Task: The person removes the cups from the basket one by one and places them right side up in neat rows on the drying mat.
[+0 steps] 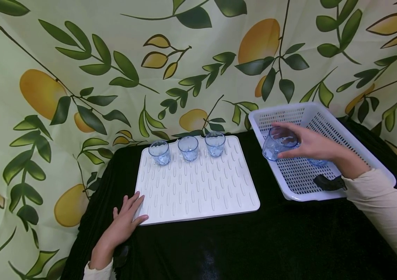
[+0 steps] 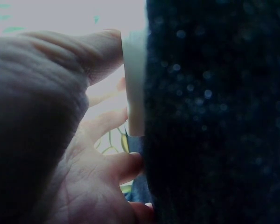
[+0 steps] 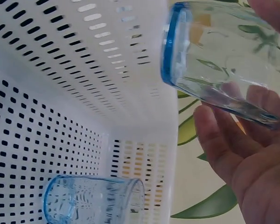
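- Held glass [image 3: 224, 60], clear blue: close before the camera, upper right of the right wrist view; tilted, over the left side of the basket [image 1: 300, 181] in the head view.
- Right hand [image 1: 314, 144], right of centre in the head view: fingers and thumb gripping the held glass from opposite sides.
- Second glass [image 1: 317, 162]: inside the basket, partly hidden under the right hand; lower left in the right wrist view.
- Basket: white, perforated, right side of the head view.
- Mat [image 1: 198, 186]: white, ridged, centre of the head view.
- Left glass [image 1: 159, 152], middle glass [image 1: 188, 148], right glass [image 1: 215, 144]: blue, standing in a row, apart, along the mat's upper edge.
- Left hand [image 1: 124, 221], lower left: fingers extended and spread, touching the mat's lower left corner.
- Pale sleeves [image 1: 383, 212]: lower right and lower left.
- Black cloth [image 1: 205, 245]: beneath mat and basket.
- Backdrop [image 1: 191, 39]: printed fruit and leaves, across the top.
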